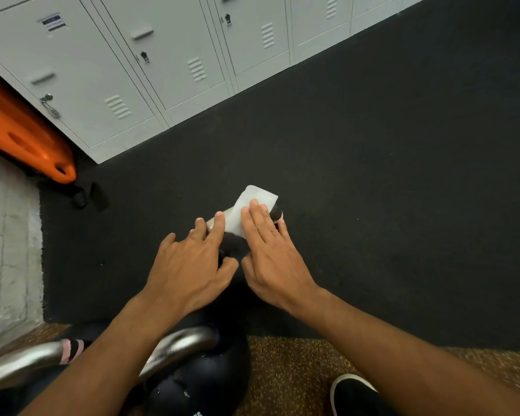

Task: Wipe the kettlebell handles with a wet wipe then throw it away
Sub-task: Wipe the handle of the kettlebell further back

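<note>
A white wet wipe (252, 205) is draped over the handle (276, 214) of a dark kettlebell standing on the black floor mat; only the handle's right end shows. My right hand (270, 253) lies flat on the wipe and presses it onto the handle. My left hand (189, 262) rests beside it with its fingers spread, the index fingertip touching the wipe's left edge. The kettlebell's body is mostly hidden under both hands. Closer to me stand two more kettlebells with bare steel handles (177, 345), one (18, 364) with a pink band.
Grey lockers (138, 70) line the far side. An orange plastic board (21, 136) leans at the left, with black straps (87, 196) below it. A shoe (351, 391) stands on the speckled floor at the bottom right. Pale brick paving (6, 235) lies at the left.
</note>
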`<state>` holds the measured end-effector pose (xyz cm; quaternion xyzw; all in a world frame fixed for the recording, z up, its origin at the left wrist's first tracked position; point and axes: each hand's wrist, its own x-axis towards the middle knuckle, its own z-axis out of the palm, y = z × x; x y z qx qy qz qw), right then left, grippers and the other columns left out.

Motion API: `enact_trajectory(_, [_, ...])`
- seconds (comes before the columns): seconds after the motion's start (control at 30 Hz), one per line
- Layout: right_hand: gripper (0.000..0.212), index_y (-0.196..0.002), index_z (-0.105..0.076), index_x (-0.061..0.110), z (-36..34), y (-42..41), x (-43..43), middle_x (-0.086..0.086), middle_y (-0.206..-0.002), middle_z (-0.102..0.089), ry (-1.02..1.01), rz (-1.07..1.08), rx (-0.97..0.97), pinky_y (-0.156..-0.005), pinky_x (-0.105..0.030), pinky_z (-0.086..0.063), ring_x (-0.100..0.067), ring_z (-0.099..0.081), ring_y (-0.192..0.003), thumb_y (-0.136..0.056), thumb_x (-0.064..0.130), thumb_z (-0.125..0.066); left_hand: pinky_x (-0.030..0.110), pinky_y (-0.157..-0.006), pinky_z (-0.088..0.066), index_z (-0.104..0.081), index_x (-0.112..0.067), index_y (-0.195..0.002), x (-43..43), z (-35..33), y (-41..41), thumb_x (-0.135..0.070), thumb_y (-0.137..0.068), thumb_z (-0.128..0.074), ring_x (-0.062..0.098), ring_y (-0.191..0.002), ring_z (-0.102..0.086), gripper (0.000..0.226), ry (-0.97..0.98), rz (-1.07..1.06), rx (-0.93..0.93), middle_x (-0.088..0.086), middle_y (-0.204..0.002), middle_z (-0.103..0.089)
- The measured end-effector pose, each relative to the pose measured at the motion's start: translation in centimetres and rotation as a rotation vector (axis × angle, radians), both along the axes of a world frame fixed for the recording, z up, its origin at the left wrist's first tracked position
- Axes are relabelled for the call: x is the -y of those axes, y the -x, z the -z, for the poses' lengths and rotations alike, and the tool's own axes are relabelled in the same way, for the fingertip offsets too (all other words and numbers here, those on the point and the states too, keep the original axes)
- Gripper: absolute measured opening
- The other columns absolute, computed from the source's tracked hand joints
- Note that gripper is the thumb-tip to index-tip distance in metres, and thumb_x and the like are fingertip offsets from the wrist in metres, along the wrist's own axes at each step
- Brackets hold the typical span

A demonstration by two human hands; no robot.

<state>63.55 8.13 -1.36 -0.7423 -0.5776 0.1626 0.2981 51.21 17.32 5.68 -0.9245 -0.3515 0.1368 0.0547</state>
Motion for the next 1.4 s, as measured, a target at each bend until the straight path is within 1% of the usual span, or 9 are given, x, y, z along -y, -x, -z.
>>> enact_trajectory(0.13, [0.077,-0.157,0.002,0.011,-0.5,0.9,0.0,-0.006,-0.165,0.013,0.002,0.099,-0.213,-0.123,-0.046,-0.013,-0.018,0.005,-0.152,-0.093,0.018,-0.04,0.05,-0.112,-0.034,-0.006,-0.022,-0.157,0.0,0.0,0.1,-0.057,-0.074,-0.004,0.028,-0.126,-0.058,0.09,0.002,0.0,0.002,0.015,-0.162,-0.027])
enact_trajectory(0.23, [0.071,-0.157,-0.007,0.017,-1.1,1.0,0.3,0.002,-0.166,0.011,-0.021,0.178,-0.341,-0.105,-0.037,-0.042,-0.022,-0.033,-0.139,-0.096,0.017,-0.044,0.05,-0.113,-0.034,-0.004,-0.023,-0.157,-0.1,0.2,0.2,-0.058,-0.074,-0.002,0.028,-0.126,-0.058,0.09,0.007,0.0,0.012,0.016,-0.162,-0.027])
enact_trajectory(0.4, [0.063,-0.157,-0.015,0.02,-1.6,1.4,0.0,0.006,-0.166,0.005,-0.058,0.278,-0.601,-0.099,-0.007,-0.021,0.005,-0.018,-0.136,-0.101,0.02,-0.043,0.051,-0.112,-0.033,-0.006,-0.024,-0.156,0.0,0.2,0.1,-0.058,-0.074,-0.004,0.03,-0.125,-0.059,0.088,0.026,-0.013,0.029,0.016,-0.161,-0.029])
enact_trajectory(0.53, [0.067,-0.158,-0.007,0.019,-1.8,1.8,-0.8,0.001,-0.167,0.005,-0.046,0.319,-0.687,-0.11,-0.016,-0.01,-0.008,-0.005,-0.149,-0.101,0.024,-0.042,0.051,-0.113,-0.032,-0.004,-0.024,-0.156,-0.1,0.0,0.1,-0.06,-0.074,-0.004,0.029,-0.127,-0.057,0.09,0.049,-0.017,0.035,0.014,-0.162,-0.028])
enact_trajectory(0.7, [0.071,-0.158,-0.001,0.024,-1.9,1.2,-1.2,0.004,-0.167,0.0,0.02,0.388,-0.701,-0.118,-0.045,-0.027,-0.021,-0.023,-0.148,-0.098,0.029,-0.038,0.052,-0.114,-0.03,-0.002,-0.025,-0.157,-0.2,-0.1,0.1,-0.061,-0.072,-0.003,0.03,-0.129,-0.055,0.093,0.061,-0.021,0.027,0.014,-0.163,-0.025])
enact_trajectory(0.83, [0.069,-0.158,0.001,0.021,-2.0,0.8,-1.0,0.003,-0.166,0.006,0.045,0.355,-0.618,-0.119,-0.046,-0.023,-0.023,-0.028,-0.146,-0.1,0.028,-0.035,0.052,-0.112,-0.032,-0.003,-0.024,-0.157,-0.3,0.1,0.1,-0.062,-0.073,-0.004,0.031,-0.127,-0.056,0.092,0.055,-0.026,0.037,0.015,-0.163,-0.026])
enact_trajectory(1.0, [0.067,-0.158,-0.001,0.017,-2.0,-0.1,-0.7,0.004,-0.166,0.006,0.032,0.294,-0.582,-0.124,-0.036,-0.004,-0.007,0.006,-0.151,-0.1,0.023,-0.035,0.052,-0.114,-0.029,-0.001,-0.025,-0.157,-0.1,-0.1,0.1,-0.062,-0.073,-0.003,0.029,-0.13,-0.054,0.092,0.063,-0.031,0.024,0.014,-0.163,-0.025])
enact_trajectory(1.23, [0.042,-0.135,-0.048,0.025,-2.8,-3.7,-0.7,0.008,-0.144,-0.045,0.021,0.233,-0.599,-0.107,-0.031,-0.029,-0.013,-0.04,-0.131,-0.096,0.023,-0.033,0.05,-0.109,-0.037,-0.026,-0.022,-0.152,-0.5,-0.9,-0.7,-0.06,-0.083,-0.005,0.02,-0.129,-0.055,0.081,-0.047,0.033,0.034,0.005,-0.159,-0.037])
enact_trajectory(1.4, [0.044,-0.13,-0.057,0.021,-1.3,-4.9,0.8,0.004,-0.126,-0.064,-0.037,0.25,-0.678,-0.096,-0.029,-0.042,-0.014,-0.056,-0.113,-0.09,0.011,-0.041,0.037,-0.082,-0.045,-0.04,-0.04,-0.145,-1.8,-2.0,-3.3,-0.061,-0.095,-0.044,0.021,-0.113,-0.063,0.055,-0.059,0.062,0.149,-0.007,-0.13,-0.062])
